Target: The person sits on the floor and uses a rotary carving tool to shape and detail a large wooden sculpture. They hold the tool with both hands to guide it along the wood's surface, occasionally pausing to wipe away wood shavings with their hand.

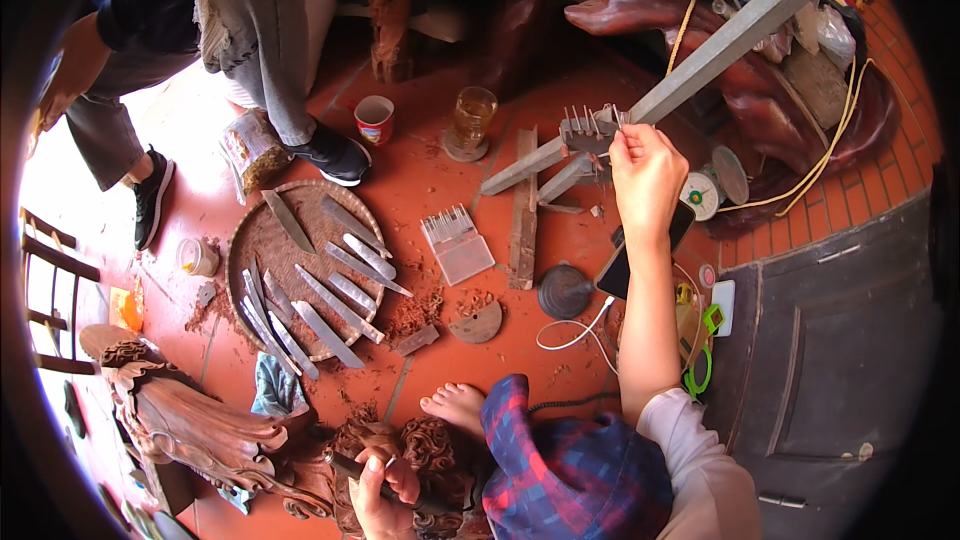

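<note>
My left hand (383, 502), at the bottom, is closed around a dark pen-like rotary tool handpiece (346, 464) with a metal end. It is over a brown carved wooden figure (200, 415) with curled detail. My right hand (648, 175) reaches up and forward, its thumb and fingers pinched at a thin metal rotary bit (617, 118). That bit is at the edge of a small dark bit rack (588, 130) with several bits upright in it. The rack sits at a slanted grey metal bar (735, 35). Whether the bit is still in the rack, I cannot tell.
A round woven tray (240, 250) of knives lies left of an open bit case (465, 258). A red-and-white cup (374, 120) and a glass (474, 115) stand beyond. Another person's shoe (330, 153) is near the tray. A phone (615, 270) and white cable (575, 342) lie under my right arm.
</note>
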Demonstrator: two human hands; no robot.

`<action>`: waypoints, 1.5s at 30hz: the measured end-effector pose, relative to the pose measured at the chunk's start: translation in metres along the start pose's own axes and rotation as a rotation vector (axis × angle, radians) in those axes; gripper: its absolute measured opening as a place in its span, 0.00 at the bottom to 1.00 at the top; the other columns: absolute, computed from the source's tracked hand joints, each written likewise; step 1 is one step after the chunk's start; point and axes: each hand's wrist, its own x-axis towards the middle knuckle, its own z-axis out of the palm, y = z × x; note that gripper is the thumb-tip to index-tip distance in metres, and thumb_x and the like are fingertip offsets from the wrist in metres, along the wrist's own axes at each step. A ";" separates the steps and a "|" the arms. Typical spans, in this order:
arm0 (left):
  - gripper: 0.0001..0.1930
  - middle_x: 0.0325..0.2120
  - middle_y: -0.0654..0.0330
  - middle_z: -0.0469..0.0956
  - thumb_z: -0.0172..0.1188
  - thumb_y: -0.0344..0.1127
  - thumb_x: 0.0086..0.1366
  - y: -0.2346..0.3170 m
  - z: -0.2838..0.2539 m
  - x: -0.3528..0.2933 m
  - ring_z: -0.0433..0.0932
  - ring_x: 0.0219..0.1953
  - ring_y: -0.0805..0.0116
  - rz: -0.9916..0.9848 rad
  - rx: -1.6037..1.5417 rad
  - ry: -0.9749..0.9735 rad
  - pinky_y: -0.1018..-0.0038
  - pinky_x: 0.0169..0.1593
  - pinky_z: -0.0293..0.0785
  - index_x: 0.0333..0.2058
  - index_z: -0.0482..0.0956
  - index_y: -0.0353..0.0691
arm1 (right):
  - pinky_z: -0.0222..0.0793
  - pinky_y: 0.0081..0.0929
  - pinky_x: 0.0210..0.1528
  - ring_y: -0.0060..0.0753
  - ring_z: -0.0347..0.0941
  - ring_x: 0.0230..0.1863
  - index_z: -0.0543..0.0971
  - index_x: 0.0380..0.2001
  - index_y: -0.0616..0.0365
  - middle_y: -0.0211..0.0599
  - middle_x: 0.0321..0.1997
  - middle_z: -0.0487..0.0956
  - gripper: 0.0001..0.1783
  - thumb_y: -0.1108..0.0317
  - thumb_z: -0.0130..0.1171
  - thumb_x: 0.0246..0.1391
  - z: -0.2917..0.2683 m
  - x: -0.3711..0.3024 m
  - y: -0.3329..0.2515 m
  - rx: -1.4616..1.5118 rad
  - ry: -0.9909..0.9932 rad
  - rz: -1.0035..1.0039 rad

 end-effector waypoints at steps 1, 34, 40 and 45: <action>0.13 0.17 0.66 0.60 0.52 0.40 0.68 0.000 -0.001 0.000 0.57 0.12 0.76 -0.003 0.001 -0.002 0.80 0.13 0.55 0.25 0.64 0.44 | 0.75 0.35 0.32 0.47 0.80 0.28 0.81 0.32 0.68 0.51 0.28 0.80 0.06 0.77 0.62 0.49 0.002 0.000 0.002 -0.056 -0.019 -0.013; 0.17 0.17 0.65 0.59 0.55 0.40 0.66 0.007 0.013 -0.003 0.56 0.14 0.76 -0.079 0.029 0.016 0.81 0.14 0.56 0.22 0.60 0.43 | 0.77 0.40 0.45 0.49 0.80 0.41 0.82 0.44 0.55 0.51 0.38 0.82 0.22 0.78 0.60 0.39 0.292 -0.193 -0.029 0.374 -1.075 0.023; 0.15 0.18 0.63 0.62 0.56 0.39 0.64 0.009 0.011 -0.004 0.62 0.16 0.74 -0.084 -0.033 0.069 0.79 0.18 0.59 0.22 0.66 0.40 | 0.75 0.42 0.46 0.50 0.79 0.41 0.80 0.41 0.55 0.46 0.38 0.82 0.20 0.77 0.62 0.38 0.298 -0.201 -0.042 0.402 -1.000 0.027; 0.12 0.19 0.66 0.60 0.53 0.40 0.67 0.006 0.010 -0.001 0.56 0.15 0.77 -0.088 0.026 0.050 0.81 0.15 0.55 0.26 0.65 0.42 | 0.75 0.42 0.42 0.51 0.79 0.37 0.80 0.30 0.59 0.47 0.32 0.82 0.10 0.77 0.63 0.39 0.297 -0.208 -0.037 0.327 -0.871 0.035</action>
